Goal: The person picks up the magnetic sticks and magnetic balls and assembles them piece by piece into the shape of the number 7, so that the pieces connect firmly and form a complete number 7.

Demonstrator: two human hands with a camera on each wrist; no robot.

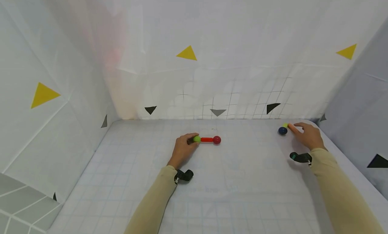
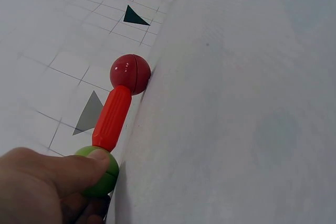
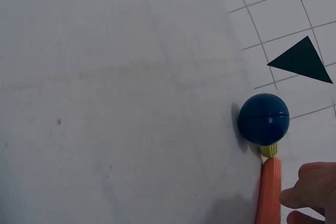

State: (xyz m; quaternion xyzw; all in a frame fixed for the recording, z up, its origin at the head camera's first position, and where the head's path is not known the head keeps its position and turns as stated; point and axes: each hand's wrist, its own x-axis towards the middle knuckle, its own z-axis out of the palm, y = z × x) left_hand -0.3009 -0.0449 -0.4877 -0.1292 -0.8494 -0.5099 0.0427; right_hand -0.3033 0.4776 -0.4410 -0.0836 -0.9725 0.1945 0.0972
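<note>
My left hand (image 1: pixel 181 150) pinches a green ball (image 1: pixel 197 139) that joins a red rod (image 1: pixel 207 139) with a red ball (image 1: pixel 216 140) at its far end. In the left wrist view, my thumb (image 2: pixel 86 169) lies over the green ball; something dark shows under the fingers, its kind unclear. Over at the right, my right hand (image 1: pixel 310 136) holds an orange rod (image 3: pixel 270 192) by its side, fingertips against it, thumb not visible in the right wrist view. A yellow-green piece (image 3: pixel 269 150) and a dark blue ball (image 3: pixel 263 119) sit at the rod's end.
Both hands work near the back of a white table (image 1: pixel 236 180). White sheeting (image 1: pixel 248 31) with yellow and black triangles rises behind and at both sides. A black camera (image 1: pixel 185 175) is strapped to the left wrist, another (image 1: pixel 298 157) to the right.
</note>
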